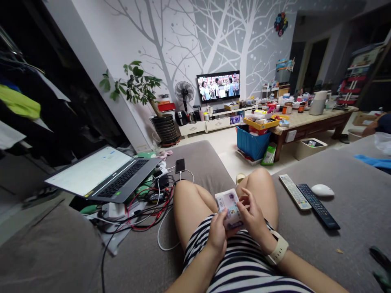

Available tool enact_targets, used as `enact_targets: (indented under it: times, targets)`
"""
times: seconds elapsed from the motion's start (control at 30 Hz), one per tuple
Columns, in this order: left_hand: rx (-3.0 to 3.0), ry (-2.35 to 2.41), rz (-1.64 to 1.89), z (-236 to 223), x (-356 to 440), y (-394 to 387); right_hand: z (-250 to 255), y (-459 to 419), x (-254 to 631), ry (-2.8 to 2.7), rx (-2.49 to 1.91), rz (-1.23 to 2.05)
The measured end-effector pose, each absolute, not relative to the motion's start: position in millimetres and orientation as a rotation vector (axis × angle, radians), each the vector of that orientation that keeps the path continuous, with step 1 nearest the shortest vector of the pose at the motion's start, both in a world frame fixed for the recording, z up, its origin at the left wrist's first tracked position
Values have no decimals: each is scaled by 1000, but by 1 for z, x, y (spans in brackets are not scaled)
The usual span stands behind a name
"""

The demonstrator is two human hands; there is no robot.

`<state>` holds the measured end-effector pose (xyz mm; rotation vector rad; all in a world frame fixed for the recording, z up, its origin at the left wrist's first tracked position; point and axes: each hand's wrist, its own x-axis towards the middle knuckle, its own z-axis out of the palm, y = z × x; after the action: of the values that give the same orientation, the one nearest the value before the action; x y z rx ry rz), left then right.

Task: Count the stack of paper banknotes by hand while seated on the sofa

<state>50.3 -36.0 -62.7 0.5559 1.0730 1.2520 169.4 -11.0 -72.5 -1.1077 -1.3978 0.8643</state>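
A small stack of banknotes (228,203), pale purple with a large 5 on the top one, is held over my lap. My left hand (217,232) grips its lower left corner, thumb on top and fingers underneath. At the right edge, the thumb of my right hand (252,213) presses on the stack, while the other fingers are bent and partly raised near the far right corner. A light watch band (278,249) circles my right wrist. Both hands are above my striped clothing (241,264), between my bare knees.
On the sofa's left side are an open laptop (122,175), tangled cables (149,211) and a phone (180,165). Two remotes (295,192) and a white mouse (323,190) lie to the right. Ahead are a blue bin (252,142), a cluttered table (330,116) and a television (219,86).
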Motion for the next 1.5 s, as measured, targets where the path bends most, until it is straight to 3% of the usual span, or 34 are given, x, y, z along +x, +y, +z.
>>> enact_targets:
  times: [1.5]
  targets:
    - [420, 944, 1268, -74, 39, -31, -67, -30, 164, -1489, -928, 895]
